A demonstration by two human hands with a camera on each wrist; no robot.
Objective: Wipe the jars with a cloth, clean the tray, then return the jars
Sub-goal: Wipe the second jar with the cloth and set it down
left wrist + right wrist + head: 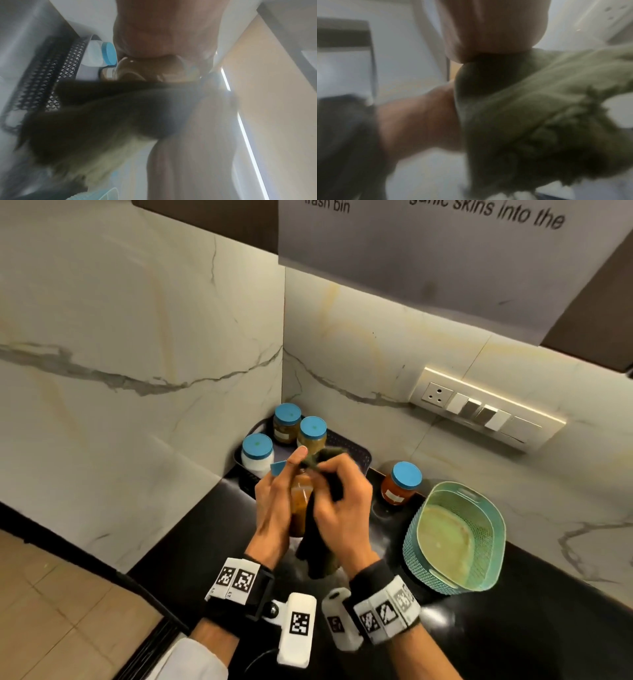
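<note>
**Marble corner over a black counter**

Two veined marble walls (pixel 137 337) are joined at twelve o'clock. A glossy black countertop (pixel 513 628) is seen below — a lit switch panel (pixel 486 409) is mounted at two o'clock, beige floor tiles (pixel 68 594) at eight.

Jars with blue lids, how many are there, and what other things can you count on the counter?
Jars: 5, three in the tray at, one on the counter, one held in the left hand at
Cloths: 1, gripped by the right hand
Trays: 1
Baskets: 1
Total: 8
</note>
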